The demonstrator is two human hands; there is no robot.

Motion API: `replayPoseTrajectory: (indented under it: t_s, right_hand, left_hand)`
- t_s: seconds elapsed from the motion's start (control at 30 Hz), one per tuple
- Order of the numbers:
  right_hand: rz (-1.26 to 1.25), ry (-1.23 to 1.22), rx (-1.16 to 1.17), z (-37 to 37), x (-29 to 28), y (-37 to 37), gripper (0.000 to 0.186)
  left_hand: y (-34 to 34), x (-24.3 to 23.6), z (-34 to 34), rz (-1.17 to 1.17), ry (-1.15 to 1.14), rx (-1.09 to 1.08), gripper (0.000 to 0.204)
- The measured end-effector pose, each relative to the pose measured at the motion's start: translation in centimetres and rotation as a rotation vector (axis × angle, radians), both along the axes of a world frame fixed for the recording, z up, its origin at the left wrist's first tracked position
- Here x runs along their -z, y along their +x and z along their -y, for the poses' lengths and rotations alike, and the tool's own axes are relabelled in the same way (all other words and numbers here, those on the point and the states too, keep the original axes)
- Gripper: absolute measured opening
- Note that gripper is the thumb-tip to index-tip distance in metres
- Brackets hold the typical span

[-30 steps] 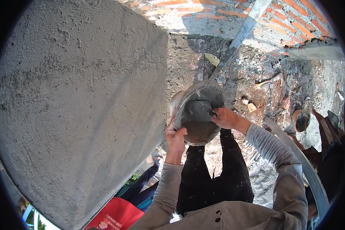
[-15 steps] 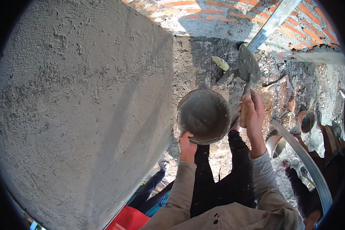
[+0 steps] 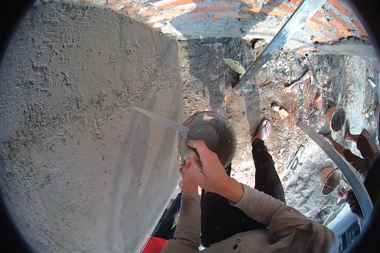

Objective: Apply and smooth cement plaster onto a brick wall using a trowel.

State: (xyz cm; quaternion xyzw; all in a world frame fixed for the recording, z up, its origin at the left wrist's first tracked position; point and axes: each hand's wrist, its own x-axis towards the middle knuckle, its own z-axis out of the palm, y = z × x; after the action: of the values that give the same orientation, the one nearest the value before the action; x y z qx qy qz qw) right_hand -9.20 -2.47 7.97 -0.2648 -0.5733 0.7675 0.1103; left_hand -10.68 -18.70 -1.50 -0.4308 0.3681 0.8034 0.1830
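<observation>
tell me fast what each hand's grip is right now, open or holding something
Left hand: closed, holding the bucket by its rim, partly hidden by the right.
Right hand: closed, holding the trowel.

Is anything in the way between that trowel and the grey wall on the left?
Nothing visible is. The right hand grips the trowel; its blade points left past the rim of the bucket in the left hand, with only grey wall behind its tip in this view. Whether blade and wall touch, I cannot tell.

No legible lettering or signs.
</observation>
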Motion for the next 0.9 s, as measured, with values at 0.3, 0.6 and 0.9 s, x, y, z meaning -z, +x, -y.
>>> replayPoseTrajectory:
  t_s: [0.3,0.6,0.9]
  right_hand:
    - [0.507,0.804,-0.766,-12.6,10.9,8.8,0.027]
    - [0.396,-0.171,-0.482,-17.6,8.6,10.3,0.031]
    - [0.533,1.061,0.95,-12.4,17.3,-8.0,0.037]
  left_hand:
    - [-0.2,-3.6,-9.1,-0.319,-0.313,0.805,0.054]
    - [-2.3,1.1,-11.4,-0.165,-0.165,0.513,0.053]
    - [-3.4,8.8,-7.4,0.058,-0.128,0.361,0.048]
